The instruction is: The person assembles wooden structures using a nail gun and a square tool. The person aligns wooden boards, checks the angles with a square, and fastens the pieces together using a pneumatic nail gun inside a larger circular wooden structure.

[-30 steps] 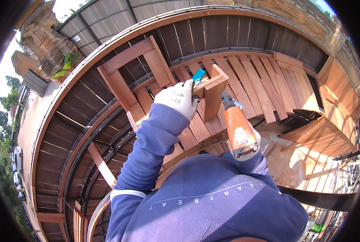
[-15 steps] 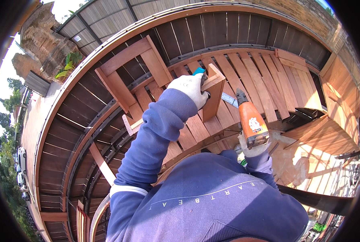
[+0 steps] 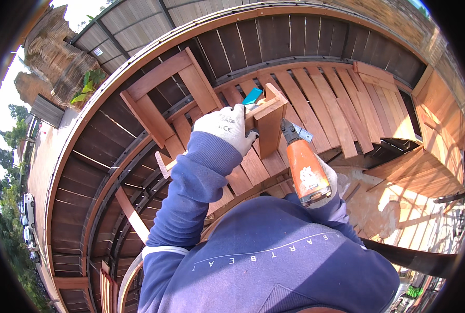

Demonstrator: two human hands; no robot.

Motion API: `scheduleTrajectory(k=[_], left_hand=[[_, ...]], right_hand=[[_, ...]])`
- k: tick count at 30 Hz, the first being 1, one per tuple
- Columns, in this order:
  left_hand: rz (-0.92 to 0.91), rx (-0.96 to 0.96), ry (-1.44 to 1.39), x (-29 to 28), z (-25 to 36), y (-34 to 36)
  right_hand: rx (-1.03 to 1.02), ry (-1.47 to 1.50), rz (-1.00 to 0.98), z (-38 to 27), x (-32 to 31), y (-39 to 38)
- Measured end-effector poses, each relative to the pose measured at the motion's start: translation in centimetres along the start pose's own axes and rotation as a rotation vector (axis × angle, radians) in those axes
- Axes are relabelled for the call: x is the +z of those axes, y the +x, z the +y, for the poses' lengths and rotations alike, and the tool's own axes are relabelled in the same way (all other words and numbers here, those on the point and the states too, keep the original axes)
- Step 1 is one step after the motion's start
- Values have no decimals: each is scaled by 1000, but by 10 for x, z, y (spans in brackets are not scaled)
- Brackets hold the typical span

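Observation:
My left hand (image 3: 224, 128), in a white work glove, is closed round a short wooden piece. That piece joins a small upright reddish board (image 3: 270, 128) in a T or L shape. In my gloved right hand (image 3: 330, 180) is an orange nail gun (image 3: 306, 167) with a dark nose. The nose is at the right face of the board, touching or nearly so. A silver metal strip (image 3: 301, 132) shows beside the nose. Just beyond my left hand is a teal object (image 3: 252, 96), its kind unclear. My right fingers are mostly hidden behind the gun.
Beneath my hands runs a curved row of wooden slats (image 3: 316, 104). A wooden frame (image 3: 164, 96) leans at the left against the dark curved wall (image 3: 274, 41). Slatted panels (image 3: 425, 167) stand at the right. A black strap or hose (image 3: 409, 258) crosses at lower right.
The nail gun has moved left, bringing its nose to the board. My left hand has slid slightly left and down along the wooden piece, and more of the teal object shows.

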State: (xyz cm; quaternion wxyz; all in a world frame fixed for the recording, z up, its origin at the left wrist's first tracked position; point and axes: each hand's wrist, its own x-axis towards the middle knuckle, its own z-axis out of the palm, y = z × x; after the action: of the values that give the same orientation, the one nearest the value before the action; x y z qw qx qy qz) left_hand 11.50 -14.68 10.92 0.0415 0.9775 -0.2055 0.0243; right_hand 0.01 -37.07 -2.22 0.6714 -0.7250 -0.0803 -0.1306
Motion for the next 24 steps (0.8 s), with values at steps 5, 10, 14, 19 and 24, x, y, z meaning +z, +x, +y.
scheduleTrajectory(k=[5,10,14,19,24], left_hand=[[49,12,-37,13,-9,-4],[56,16,-41,19,-14,-1],[76,50,-39,18,-14,-1],[58,43,-45,21,-14,-2],[-16,-3,-44,12,-11,1]], right_hand=[[-11,16,-73,-7,11,6],[-19,-6,-151,-12,12,11],[-86,-154,-164,-16,11,10],[-72,-212,-146,-11,15,7],[-87,-131,-132,-12,14,10]])
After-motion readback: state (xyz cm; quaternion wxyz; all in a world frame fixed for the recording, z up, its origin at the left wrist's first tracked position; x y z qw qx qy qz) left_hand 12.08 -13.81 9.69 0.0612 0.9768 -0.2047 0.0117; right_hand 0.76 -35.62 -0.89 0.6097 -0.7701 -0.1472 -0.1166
